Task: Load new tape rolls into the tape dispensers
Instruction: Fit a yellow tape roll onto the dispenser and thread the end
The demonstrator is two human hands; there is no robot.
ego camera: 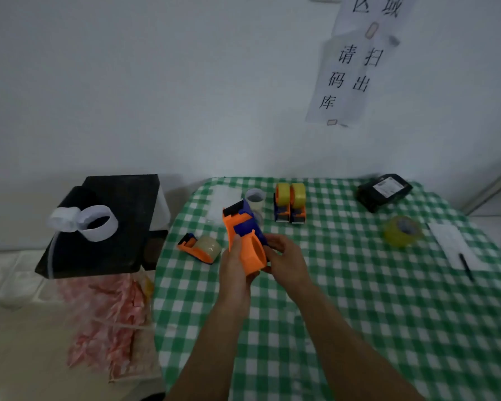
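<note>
**Empty dispenser held in both hands above the table**

Fingers of the left hand [235,267] wrap the orange body of the held dispenser [245,238] from its left side, thumb lying up along the shell. Fingers of the right hand [284,259] curl against its right side near the blue core, pinching it there. The dispenser is lifted clear of the table [359,328], cutter end pointing away from the person; no roll is visible in it, so it appears not yet loaded.

Progress, as judged: two dispensers [289,205] stand side by side at the far edge carrying yellow rolls, and a third dispenser [200,248] lies just left of the hands with a clear roll seated. Remaining supply: a yellow tape roll [402,231] lying flat well to the right, and a clear roll [255,199] standing behind the held dispenser.

Surroundings: a black parcel [383,192] at the far right corner; paper [454,247] with a pen [466,266] at the right edge. Nothing lies between the hands and either spare roll. Off the table to the left, a black box [104,230] bears white loops [83,222].
</note>
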